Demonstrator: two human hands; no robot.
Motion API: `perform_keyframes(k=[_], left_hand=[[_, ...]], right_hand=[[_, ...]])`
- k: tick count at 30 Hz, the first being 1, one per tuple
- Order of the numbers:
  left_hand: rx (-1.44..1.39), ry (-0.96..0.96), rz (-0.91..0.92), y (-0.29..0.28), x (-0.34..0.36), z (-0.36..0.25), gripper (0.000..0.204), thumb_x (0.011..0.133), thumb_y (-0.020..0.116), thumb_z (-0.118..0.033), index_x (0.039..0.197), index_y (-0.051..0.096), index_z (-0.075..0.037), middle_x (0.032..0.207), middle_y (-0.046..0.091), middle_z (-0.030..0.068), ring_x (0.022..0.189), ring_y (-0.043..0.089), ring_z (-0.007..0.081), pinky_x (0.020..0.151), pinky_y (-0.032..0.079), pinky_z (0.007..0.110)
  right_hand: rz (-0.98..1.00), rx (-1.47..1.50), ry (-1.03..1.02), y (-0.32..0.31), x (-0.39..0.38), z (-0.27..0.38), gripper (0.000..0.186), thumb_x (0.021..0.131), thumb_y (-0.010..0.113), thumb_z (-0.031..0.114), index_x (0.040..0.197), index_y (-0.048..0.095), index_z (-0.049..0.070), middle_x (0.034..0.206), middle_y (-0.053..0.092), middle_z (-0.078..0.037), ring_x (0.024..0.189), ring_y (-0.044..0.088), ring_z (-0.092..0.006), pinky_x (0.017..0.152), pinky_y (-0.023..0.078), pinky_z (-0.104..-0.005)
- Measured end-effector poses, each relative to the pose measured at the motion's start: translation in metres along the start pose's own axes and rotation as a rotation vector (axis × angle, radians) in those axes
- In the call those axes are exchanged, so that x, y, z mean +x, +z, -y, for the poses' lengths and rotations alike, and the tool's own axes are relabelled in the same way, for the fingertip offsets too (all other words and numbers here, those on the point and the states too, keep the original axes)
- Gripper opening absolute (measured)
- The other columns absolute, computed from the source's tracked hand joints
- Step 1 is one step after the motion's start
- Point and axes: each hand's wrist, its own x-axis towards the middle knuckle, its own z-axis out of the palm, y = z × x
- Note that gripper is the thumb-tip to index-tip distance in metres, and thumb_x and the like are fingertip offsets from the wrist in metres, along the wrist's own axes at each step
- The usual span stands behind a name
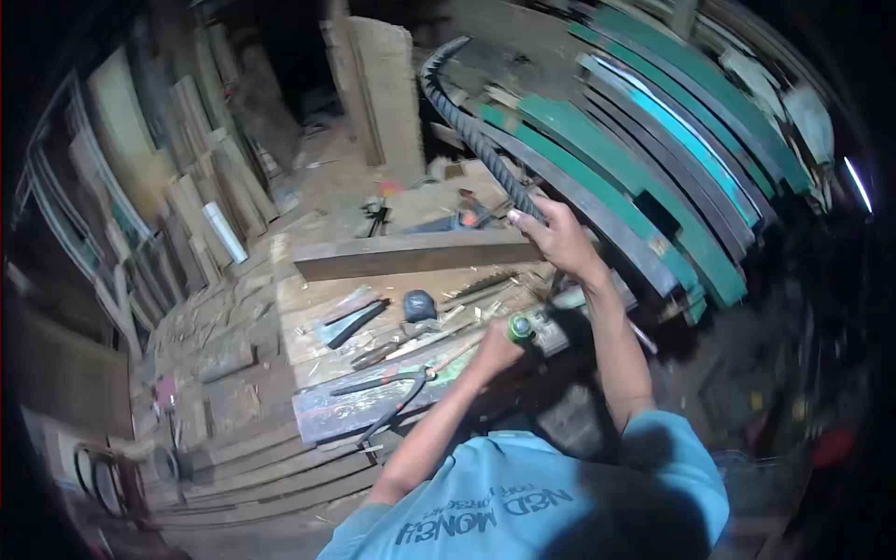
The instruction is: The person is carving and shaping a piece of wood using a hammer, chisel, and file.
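Observation:
My right hand (565, 241) is raised over the far right of the workbench, fingers wrapped round the near end of a dark ribbed bar (481, 149). The bar slants up and away to the left and bends over at its far end. Lower and nearer to me, my left hand (499, 347) is closed round a thing with a round green top (520, 327). The rest of that thing is hidden in my fist. Left of this hand, long-handled pincers (425, 375) with dark and reddish handles lie at the bench's near edge.
A thick wooden beam (411, 257) lies across the bench (291, 327). Before it are a dark round object (419, 305), a toothed blade (485, 284) and wood scraps. Green and grey planks (607, 159) are stacked at right. Boards (201, 201) lean at far left.

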Motion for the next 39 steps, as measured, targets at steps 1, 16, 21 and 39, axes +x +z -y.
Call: perform_keyframes(k=[1,16,21,39], left_hand=[[0.003,0.008,-0.027,0.000,0.007,0.000,0.017,0.080,0.071,-0.011,0.076,0.058,0.000,0.063,0.057,0.0127,0.057,0.056,0.0218,0.057,0.046,0.036],[-0.017,0.110,-0.254,0.019,0.042,0.024,0.022,0.084,0.068,-0.014,0.070,0.058,0.000,0.056,0.056,0.0090,0.050,0.053,0.0183,0.050,0.042,0.035],[0.018,0.153,-0.186,0.030,0.044,0.015,0.021,0.081,0.066,-0.013,0.067,0.057,0.000,0.053,0.053,0.0094,0.049,0.052,0.0163,0.051,0.041,0.035],[0.102,0.233,-0.115,0.040,0.040,0.013,0.012,0.076,0.061,-0.008,0.069,0.058,0.001,0.057,0.056,0.0146,0.053,0.058,0.0253,0.054,0.044,0.039]], right_hand=[[-0.086,-0.023,-0.121,-0.008,-0.015,0.002,0.027,0.096,0.061,0.022,0.106,0.065,-0.003,0.078,0.061,-0.002,0.076,0.053,-0.0088,0.072,0.046,-0.0279],[-0.305,-0.114,0.204,-0.035,-0.210,-0.006,0.037,0.094,0.064,0.019,0.121,0.060,-0.006,0.110,0.069,-0.021,0.103,0.064,-0.0171,0.089,0.049,-0.0325],[-0.250,-0.134,0.242,-0.030,-0.229,0.001,0.033,0.094,0.064,0.018,0.117,0.063,-0.005,0.110,0.069,-0.020,0.101,0.064,-0.0161,0.090,0.049,-0.0321],[-0.311,-0.396,0.096,-0.043,-0.223,0.049,0.039,0.093,0.061,0.015,0.131,0.058,0.009,0.110,0.065,-0.023,0.100,0.065,-0.0376,0.085,0.051,-0.0362]])
